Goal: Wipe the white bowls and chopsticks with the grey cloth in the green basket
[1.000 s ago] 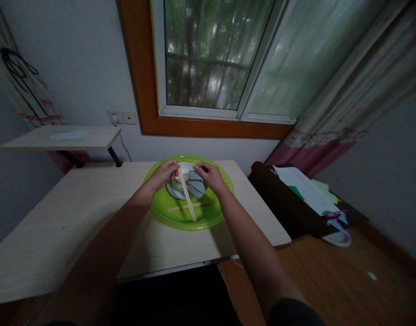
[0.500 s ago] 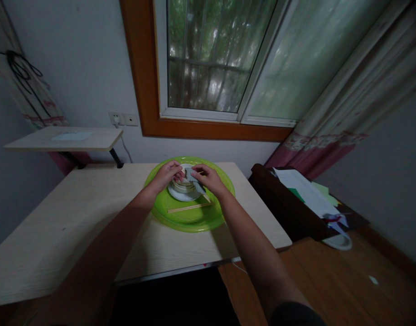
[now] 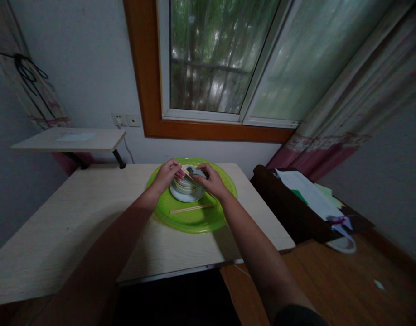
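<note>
Where the hands (image 3: 167, 175) nearly meet, chopsticks (image 3: 186, 172) and cloth (image 3: 199, 172) lie between them.

Left forearm (image 3: 126, 233) and right forearm (image 3: 253, 237) stretched forward, converging, left hand (image 3: 167, 175) curled in a pinch, right hand (image 3: 213, 182) near it, also curled

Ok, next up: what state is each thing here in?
Left hand: closed on upper chopsticks
Upper chopsticks: slanted
Right hand: closed on grey cloth
Grey cloth: bunched, partly hidden
Bowls: stacked upright on plate
Plate: flat on green tray
Lower chopsticks: lying on green tray
Green tray: level on table
Right curtain: drawn aside
</note>
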`<state>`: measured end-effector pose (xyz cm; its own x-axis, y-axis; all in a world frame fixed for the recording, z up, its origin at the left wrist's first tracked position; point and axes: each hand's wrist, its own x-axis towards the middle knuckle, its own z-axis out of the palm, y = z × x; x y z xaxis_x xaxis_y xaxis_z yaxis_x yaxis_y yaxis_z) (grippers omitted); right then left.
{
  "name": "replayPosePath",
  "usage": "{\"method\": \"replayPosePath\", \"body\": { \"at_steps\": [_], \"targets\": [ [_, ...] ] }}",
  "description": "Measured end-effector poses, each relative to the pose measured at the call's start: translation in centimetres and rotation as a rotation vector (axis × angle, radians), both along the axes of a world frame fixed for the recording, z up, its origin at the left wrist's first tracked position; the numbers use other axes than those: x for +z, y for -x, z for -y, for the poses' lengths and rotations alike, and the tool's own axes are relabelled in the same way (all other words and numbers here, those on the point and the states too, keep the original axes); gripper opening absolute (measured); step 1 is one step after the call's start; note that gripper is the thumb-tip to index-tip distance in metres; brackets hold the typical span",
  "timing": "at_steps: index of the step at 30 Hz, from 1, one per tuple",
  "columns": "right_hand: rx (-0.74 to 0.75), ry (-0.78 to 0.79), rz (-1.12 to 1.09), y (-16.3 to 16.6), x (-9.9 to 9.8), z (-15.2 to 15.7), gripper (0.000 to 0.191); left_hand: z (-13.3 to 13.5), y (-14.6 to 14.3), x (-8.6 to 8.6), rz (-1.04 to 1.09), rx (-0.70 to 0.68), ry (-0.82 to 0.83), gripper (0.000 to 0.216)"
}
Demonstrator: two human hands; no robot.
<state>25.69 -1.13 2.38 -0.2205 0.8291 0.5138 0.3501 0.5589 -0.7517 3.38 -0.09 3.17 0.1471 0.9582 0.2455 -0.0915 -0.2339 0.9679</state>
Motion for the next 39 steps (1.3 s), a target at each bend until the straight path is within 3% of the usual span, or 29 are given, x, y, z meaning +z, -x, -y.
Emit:
{"method": "replayPosePath", "body": {
  "at_steps": [2, 5, 11, 13, 18, 21, 25, 27, 33, 39],
  "targets": [
    [-0.058, 0.000, -0.010, -0.3, 0.2, -0.2, 0.031, 0.0, 0.0, 0.0, -0.009, 0.009, 0.002, 0.019],
    [-0.196, -0.020, -0.070, -0.9, 0.3, -0.9, 0.035, 0.2, 0.0, 0.2, -0.013, 0.007, 0.005, 0.022],
    [-0.592, -0.157, -0.169, -2.7, 0.0, -2.2, 0.031, 0.7, 0.0, 0.5, 0.026, -0.042, 0.004, 0.021],
    [-0.655, -0.159, -0.184, -3.0, 0.0, -2.4, 0.030, 0.7, 0.0, 0.4, 0.026, -0.054, -0.006, 0.021],
    [-0.491, -0.194, -0.175, -2.0, 0.5, -1.4, 0.033, 0.5, -0.1, -0.1, -0.016, -0.058, -0.026, 0.023],
    [-0.214, -0.185, -0.141, -0.7, 1.3, 0.0, 0.035, 0.5, -0.2, -0.1, -0.019, -0.074, -0.014, 0.028],
    [0.145, -0.031, -0.045, 0.3, 1.7, 0.9, 0.050, 0.5, -0.2, 0.1, -0.017, -0.082, -0.015, 0.034],
    [0.159, 0.009, -0.050, 0.4, 1.3, 0.7, 0.053, 0.3, -0.2, -0.1, -0.012, -0.082, -0.029, 0.036],
    [0.022, 0.040, -0.055, 0.1, -0.3, -0.7, 0.044, -1.1, -0.2, -1.7, -0.007, -0.116, -0.064, 0.040],
    [0.044, -0.135, 0.193, -0.1, 0.0, -0.7, 0.031, -1.4, -0.4, -2.1, -0.132, -0.075, -0.157, 0.038]
  ]
}}
